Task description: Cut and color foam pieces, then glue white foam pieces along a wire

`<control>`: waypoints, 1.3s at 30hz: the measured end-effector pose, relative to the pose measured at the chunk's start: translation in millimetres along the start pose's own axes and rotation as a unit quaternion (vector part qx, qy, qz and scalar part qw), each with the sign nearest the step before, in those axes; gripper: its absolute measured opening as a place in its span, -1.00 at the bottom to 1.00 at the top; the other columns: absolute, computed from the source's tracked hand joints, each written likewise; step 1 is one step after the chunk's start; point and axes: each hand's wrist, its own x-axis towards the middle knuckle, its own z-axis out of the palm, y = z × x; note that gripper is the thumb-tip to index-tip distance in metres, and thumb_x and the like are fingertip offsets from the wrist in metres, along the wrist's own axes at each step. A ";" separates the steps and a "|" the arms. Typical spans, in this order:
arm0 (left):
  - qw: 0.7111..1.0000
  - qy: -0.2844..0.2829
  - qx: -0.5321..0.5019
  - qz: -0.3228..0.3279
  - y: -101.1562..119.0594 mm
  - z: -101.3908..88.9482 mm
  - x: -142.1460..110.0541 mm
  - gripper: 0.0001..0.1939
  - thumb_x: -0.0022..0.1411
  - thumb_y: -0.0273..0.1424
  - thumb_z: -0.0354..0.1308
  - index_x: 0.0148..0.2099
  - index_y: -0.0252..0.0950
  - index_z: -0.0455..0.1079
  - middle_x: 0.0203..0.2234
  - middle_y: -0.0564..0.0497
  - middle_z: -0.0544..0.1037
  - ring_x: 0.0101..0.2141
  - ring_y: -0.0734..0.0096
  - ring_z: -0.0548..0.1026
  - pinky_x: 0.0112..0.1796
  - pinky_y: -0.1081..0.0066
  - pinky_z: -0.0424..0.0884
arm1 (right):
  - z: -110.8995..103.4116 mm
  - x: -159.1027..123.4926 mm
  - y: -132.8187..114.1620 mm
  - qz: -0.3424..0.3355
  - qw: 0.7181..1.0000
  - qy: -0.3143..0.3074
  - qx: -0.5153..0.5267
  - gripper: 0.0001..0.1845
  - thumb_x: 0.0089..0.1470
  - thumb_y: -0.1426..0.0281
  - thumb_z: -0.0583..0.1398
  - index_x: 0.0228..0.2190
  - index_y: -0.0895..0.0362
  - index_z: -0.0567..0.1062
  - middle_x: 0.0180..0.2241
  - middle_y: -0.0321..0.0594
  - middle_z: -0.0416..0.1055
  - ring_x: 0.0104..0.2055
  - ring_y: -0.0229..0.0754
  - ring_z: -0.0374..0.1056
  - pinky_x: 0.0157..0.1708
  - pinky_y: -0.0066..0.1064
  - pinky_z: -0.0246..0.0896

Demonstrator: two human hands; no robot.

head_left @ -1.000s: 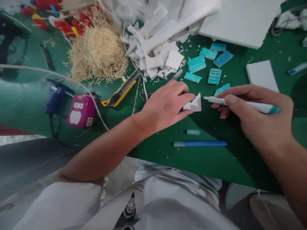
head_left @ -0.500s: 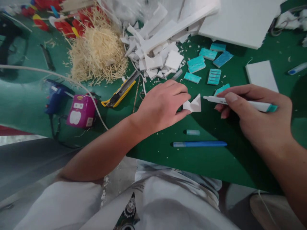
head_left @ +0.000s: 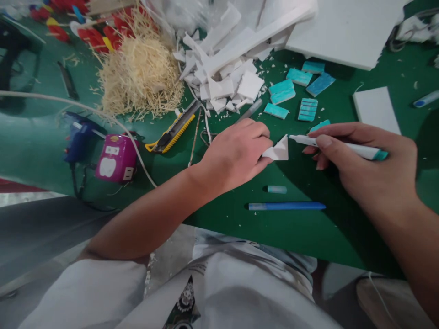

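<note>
Between the thumb and fingers of my left hand [head_left: 236,148] is a small white foam piece [head_left: 281,150] with a notched, pointed edge. My right hand [head_left: 373,151] grips a white marker [head_left: 353,147] with a teal end. The marker's tip points left and lies close to the foam's upper point; I cannot tell whether they touch. Below the hands lie a small translucent teal cap [head_left: 277,189] and a blue pen [head_left: 286,206]. Beyond the hands are several teal-coloured foam pieces [head_left: 281,91], one with dark lines across it [head_left: 307,109].
A yellow box cutter [head_left: 173,128], a pink power adapter [head_left: 116,157] and a blue glue gun [head_left: 80,137] lie left on the green table [head_left: 219,219]. Behind are wood shavings [head_left: 144,68], white foam scraps [head_left: 233,82] and a large foam board [head_left: 346,32]. A white cable crosses the left side.
My right hand has shifted slightly left, bringing the marker tip nearer the foam piece. My left hand has stayed nearly in place, still pinching the foam.
</note>
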 end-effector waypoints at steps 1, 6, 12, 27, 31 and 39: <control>1.000 0.000 0.000 0.001 -0.1 0.3 -0.1 -0.85 0.47 -0.40 0.24 -0.07 -0.36 0.60 -0.06 -0.14 0.66 -0.01 0.11 0.59 0.05 0.18 0.53 | 0.1 0.4 0.4 -0.004 1.000 0.001 0.002 -0.92 0.11 0.38 0.43 -0.43 0.02 0.75 -0.57 -0.33 0.54 -0.53 -0.29 0.44 -0.53 -0.42 0.37; 1.000 -0.005 -0.004 -0.001 -1.0 0.7 -0.6 -0.85 0.48 -0.40 0.23 -0.07 -0.35 0.60 -0.06 -0.14 0.65 0.00 0.12 0.58 0.05 0.16 0.53 | 0.5 0.5 -2.6 0.009 1.000 0.003 -0.007 -0.88 0.12 0.35 0.44 -0.46 0.03 0.72 -0.57 -0.31 0.54 -0.53 -0.23 0.46 -0.53 -0.37 0.42; 1.000 -0.005 -0.008 0.000 -0.9 0.5 -0.8 -0.84 0.49 -0.40 0.22 -0.06 -0.36 0.59 -0.05 -0.16 0.65 -0.01 0.11 0.57 0.05 0.15 0.53 | 0.5 0.5 -3.4 0.013 1.000 -0.002 -0.008 -0.82 0.12 0.40 0.40 -0.52 0.04 0.70 -0.61 -0.31 0.49 -0.53 -0.24 0.43 -0.50 -0.36 0.40; 1.000 0.000 -0.004 0.001 -0.9 0.8 0.3 -0.85 0.50 -0.41 0.21 -0.05 -0.36 0.59 -0.06 -0.15 0.65 -0.02 0.13 0.58 0.04 0.18 0.53 | 2.7 2.8 -0.3 0.016 1.000 0.012 0.009 -0.88 0.11 0.36 0.44 -0.47 0.00 0.73 -0.59 -0.30 0.52 -0.54 -0.23 0.43 -0.51 -0.34 0.35; 1.000 -0.002 -0.006 0.001 -0.5 0.9 0.1 -0.84 0.50 -0.41 0.20 -0.04 -0.37 0.58 -0.05 -0.14 0.64 -0.02 0.13 0.59 0.04 0.19 0.53 | 2.9 2.6 3.2 0.007 1.000 0.014 -0.003 -0.93 0.13 0.32 0.43 -0.41 -0.04 0.76 -0.53 -0.28 0.57 -0.55 -0.21 0.40 -0.51 -0.30 0.32; 1.000 -0.001 -0.005 0.002 -0.5 -0.2 0.2 -0.82 0.52 -0.40 0.19 -0.03 -0.38 0.59 -0.06 -0.14 0.64 -0.04 0.13 0.59 0.03 0.20 0.54 | 1.3 1.8 2.9 0.009 1.000 0.004 0.001 -0.90 0.13 0.29 0.43 -0.44 -0.05 0.75 -0.51 -0.29 0.58 -0.57 -0.19 0.38 -0.50 -0.25 0.33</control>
